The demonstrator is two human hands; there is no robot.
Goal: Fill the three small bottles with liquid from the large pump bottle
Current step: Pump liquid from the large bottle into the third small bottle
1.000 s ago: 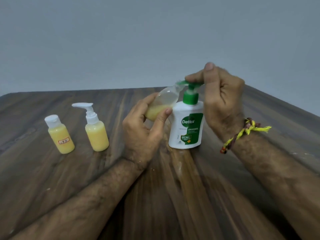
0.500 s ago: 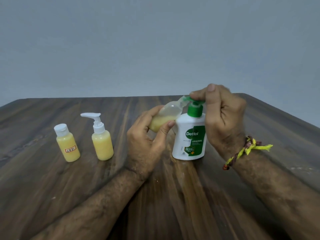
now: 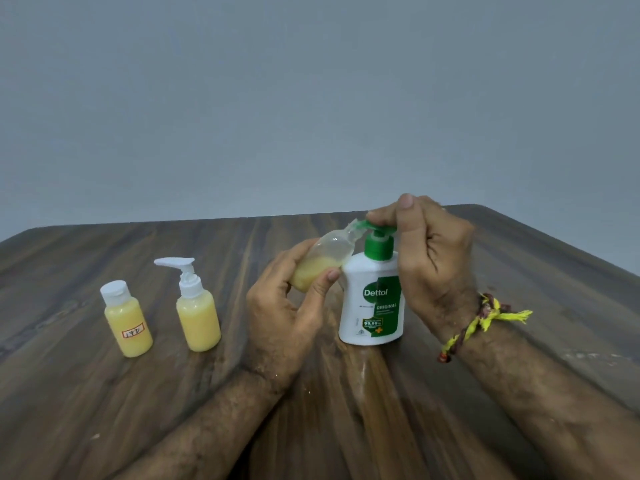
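Observation:
A white large pump bottle (image 3: 372, 299) with a green pump head (image 3: 379, 242) stands upright on the wooden table (image 3: 346, 427). My right hand (image 3: 433, 251) grips the pump head, its fingers on top. My left hand (image 3: 280, 306) holds a clear small bottle (image 3: 323, 259) tilted, its open mouth against the pump spout; yellow liquid fills its lower part. To the left stand two small bottles full of yellow liquid: one with a white flip cap and a red-edged label (image 3: 126, 320), one with a white pump top (image 3: 197, 306).
The table's far edge runs just behind the bottles, with a plain grey wall (image 3: 311, 98) beyond. The right corner of the table lies at the far right. A yellow and brown thread band (image 3: 481, 320) circles my right wrist. Wet smears mark the wood in front of the large pump bottle.
My hands, the tilted bottle and the pump bottle keep the same pose. The pump head sat lower half a second ago and stands higher now. The whole scene sits lower in the frame.

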